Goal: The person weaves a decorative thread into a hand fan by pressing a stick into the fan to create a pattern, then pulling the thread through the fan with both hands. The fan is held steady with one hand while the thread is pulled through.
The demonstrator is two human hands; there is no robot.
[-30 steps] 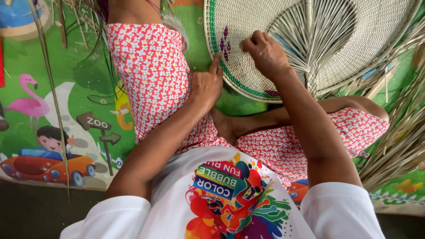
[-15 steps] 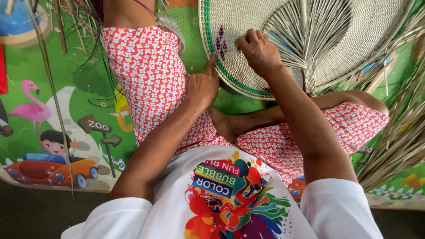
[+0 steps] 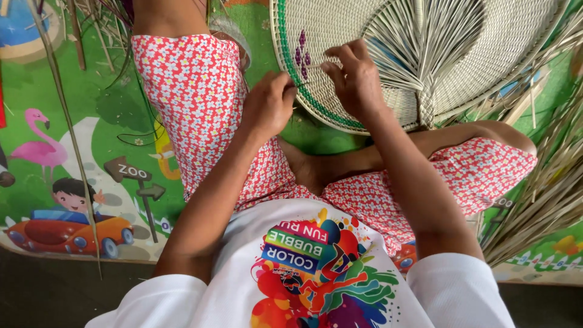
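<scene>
- The round woven mat (image 3: pixel 486 54) fills the top right of the view, lying on the bright play mat (image 3: pixel 73 152) that covers the floor. Its near edge sits just beyond the person's crossed legs in red flowered trousers (image 3: pixel 194 97). Since a second ago it takes up more of the view, and its green rim (image 3: pixel 282 67) and small purple pattern (image 3: pixel 302 53) show more plainly.
- Unwoven pale strips (image 3: pixel 419 42) fan out from a gathered bunch near the mat's middle; more loose dry strips (image 3: pixel 546 182) lie in a heap at the right.
- The right hand (image 3: pixel 355 79) rests on the weave beside the purple pattern, fingers curled and pressed down onto the strands. It sits much where it was a second ago.
- The left hand (image 3: pixel 270 103) has shifted: earlier it lay by the thigh with a finger raised towards the rim; now it is up at the rim, fingertips pressed together in a pinch. What it pinches is too thin to make out, perhaps a single strand.
- With both hands now at the same spot, the weaving looks to be going on just beside the purple pattern.
</scene>
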